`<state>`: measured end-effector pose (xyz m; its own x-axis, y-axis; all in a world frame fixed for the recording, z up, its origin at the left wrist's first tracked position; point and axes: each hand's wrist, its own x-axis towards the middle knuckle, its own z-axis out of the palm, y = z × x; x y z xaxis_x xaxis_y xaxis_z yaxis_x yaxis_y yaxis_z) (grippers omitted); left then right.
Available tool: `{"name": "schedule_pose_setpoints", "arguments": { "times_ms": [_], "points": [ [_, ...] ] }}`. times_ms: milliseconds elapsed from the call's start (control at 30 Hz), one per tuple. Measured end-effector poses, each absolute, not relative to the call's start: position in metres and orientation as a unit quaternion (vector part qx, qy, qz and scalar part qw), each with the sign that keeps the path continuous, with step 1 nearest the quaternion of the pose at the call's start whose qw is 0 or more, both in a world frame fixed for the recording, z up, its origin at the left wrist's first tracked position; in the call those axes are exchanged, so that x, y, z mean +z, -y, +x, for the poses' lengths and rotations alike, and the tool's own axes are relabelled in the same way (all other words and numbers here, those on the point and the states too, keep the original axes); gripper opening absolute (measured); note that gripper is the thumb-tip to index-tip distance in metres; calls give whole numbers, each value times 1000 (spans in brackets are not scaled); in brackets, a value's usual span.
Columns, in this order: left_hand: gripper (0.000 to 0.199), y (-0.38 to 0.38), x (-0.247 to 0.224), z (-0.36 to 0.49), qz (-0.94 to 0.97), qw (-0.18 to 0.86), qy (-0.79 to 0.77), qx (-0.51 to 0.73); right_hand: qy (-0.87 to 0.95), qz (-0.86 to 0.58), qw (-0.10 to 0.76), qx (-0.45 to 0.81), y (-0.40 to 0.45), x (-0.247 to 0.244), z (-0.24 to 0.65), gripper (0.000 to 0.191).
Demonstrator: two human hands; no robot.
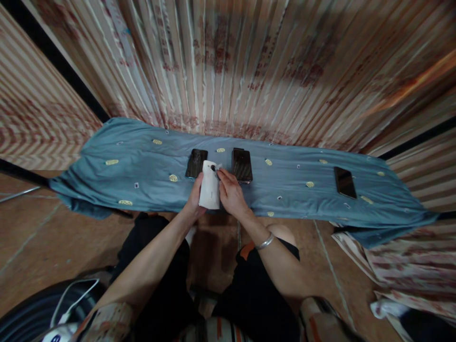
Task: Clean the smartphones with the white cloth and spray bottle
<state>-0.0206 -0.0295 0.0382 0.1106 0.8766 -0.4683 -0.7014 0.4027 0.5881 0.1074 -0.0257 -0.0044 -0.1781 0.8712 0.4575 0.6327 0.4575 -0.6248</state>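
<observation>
A white smartphone (209,187) is held tilted above the cloth's front edge, its back with the dark camera facing up. My left hand (195,195) is closed around its left side, the thumb along the edge. At the upper right corner, by the camera, the bent fingers of my right hand (230,190) pinch a small pale, see-through scrap (219,167); its kind is unclear. Just behind the white phone lies a black smartphone (196,162), partly covered by it. Right of my hands is a stack of dark phones (242,165), the upper one with a glossy black face.
A blue-grey cloth (292,190) with yellow pineapple prints covers the narrow table. Another dark phone (345,182) lies toward its right end. Striped curtains (221,71) hang behind and beside it. At the lower left is a coiled black hose (32,308) with a white cable (73,304).
</observation>
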Motion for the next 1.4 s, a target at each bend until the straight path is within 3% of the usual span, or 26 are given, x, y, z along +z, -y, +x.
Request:
{"name": "schedule_pose_setpoints", "arguments": {
  "times_ms": [933,1400],
  "points": [
    [40,27,32,-20,118,740,-381,541,795,-440,394,135,40,4,106,46],
    [41,40,33,2,119,755,-393,510,775,-479,398,111,28,13,113,50]
  ]
}}
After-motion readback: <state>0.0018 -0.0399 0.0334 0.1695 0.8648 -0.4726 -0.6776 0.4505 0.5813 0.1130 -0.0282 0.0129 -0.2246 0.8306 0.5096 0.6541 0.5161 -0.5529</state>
